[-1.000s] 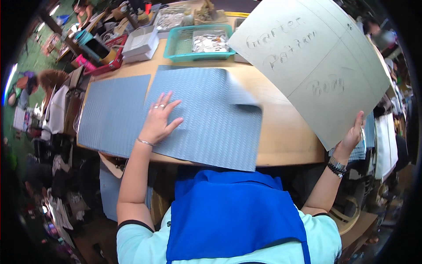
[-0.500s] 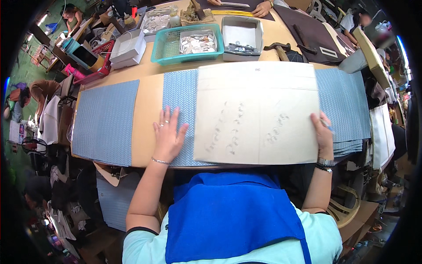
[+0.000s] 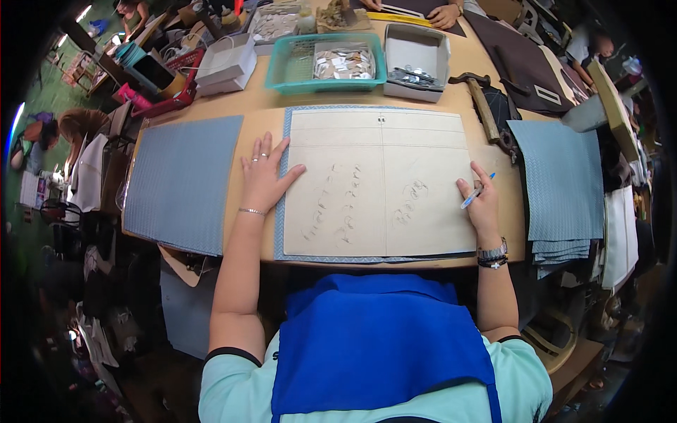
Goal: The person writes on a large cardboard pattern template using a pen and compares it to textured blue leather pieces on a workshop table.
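1. A flat, pale card [image 3: 427, 158], rectangular, with thin ruled lines and dark handwriting, lay at the frame's centre.
2. Beneath it, a blue sheet [image 3: 280, 222] with a woven texture showed along the left and top edges.
3. Left of centre, the left hand [image 3: 264, 180] had fingers spread, thumb over the card's edge.
4. Right of centre, the right hand [image 3: 482, 206] held a blue pen [image 3: 468, 201] between bent fingers.

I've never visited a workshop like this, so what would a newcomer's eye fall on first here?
Likely the large pale board, lying on a blue textured sheet at the middle of the table. The left hand is spread at its left edge, and the right hand, holding a blue pen, is at its right. Next, perhaps, the bright blue apron below.
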The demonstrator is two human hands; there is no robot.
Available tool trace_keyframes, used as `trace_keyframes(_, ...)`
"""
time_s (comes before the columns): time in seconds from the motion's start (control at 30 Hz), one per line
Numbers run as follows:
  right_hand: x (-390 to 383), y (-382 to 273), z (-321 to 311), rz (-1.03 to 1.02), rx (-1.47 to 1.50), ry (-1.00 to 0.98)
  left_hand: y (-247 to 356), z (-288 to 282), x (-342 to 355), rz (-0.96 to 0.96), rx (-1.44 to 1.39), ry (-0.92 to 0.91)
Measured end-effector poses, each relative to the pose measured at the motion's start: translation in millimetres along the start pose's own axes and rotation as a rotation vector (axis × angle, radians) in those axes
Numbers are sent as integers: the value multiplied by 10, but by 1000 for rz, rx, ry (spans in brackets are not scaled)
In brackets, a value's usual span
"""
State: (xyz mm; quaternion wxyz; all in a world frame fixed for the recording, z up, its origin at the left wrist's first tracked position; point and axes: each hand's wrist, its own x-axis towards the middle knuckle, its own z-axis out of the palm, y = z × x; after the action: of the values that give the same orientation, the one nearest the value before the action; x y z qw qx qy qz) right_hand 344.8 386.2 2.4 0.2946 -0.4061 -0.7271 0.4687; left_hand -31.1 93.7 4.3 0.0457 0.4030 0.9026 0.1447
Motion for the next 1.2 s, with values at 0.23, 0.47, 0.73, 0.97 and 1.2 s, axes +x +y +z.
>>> trace_keyframes(0.23,52,141,78,-90,0,21,2,81,22,-56,-48,37)
trace_keyframes(0.47,157,-36,-44,11,-172,-31,7,91,35,-29,-51,55)
trace_keyframes(0.73,612,108,39,-356,-281,32,-5,73,58,-21,-32,49)
trace_keyframes(0.97,595,22,70,-410,-414,44,25,81,58,-29,-31,34)
trace_keyframes(1.2,618,36,59,-381,-446,46,28,97,60,-39,-7,19)
